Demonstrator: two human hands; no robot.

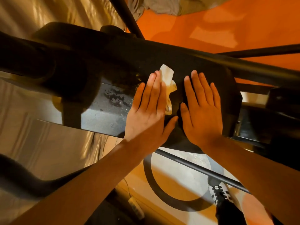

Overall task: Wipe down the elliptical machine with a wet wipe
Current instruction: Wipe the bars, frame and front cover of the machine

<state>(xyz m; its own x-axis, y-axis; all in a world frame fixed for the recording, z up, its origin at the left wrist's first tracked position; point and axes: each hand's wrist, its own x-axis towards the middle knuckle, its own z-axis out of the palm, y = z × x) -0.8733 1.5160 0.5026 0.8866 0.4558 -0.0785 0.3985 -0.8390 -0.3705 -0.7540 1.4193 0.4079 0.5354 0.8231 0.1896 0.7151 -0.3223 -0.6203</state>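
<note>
Both palms flat on the elliptical machine [138,52].
My left hand [146,114] presses the wet wipe [167,77] down under straight, close-set fingers [154,88]; my right hand [203,117] rests just beside it, fingers slightly spread.

Single head-worn wide-angle camera looking steeply down over elliptical machine [146,51], sitting close, within arm's reach; orange floor [211,21] showing beyond machine, shoe [219,191] showing below it.

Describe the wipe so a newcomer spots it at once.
Find the big black machine housing across the middle. The left hand presses flat on it, the wipe sticking out beside its fingers. It is the only white, crumpled thing there.
</note>
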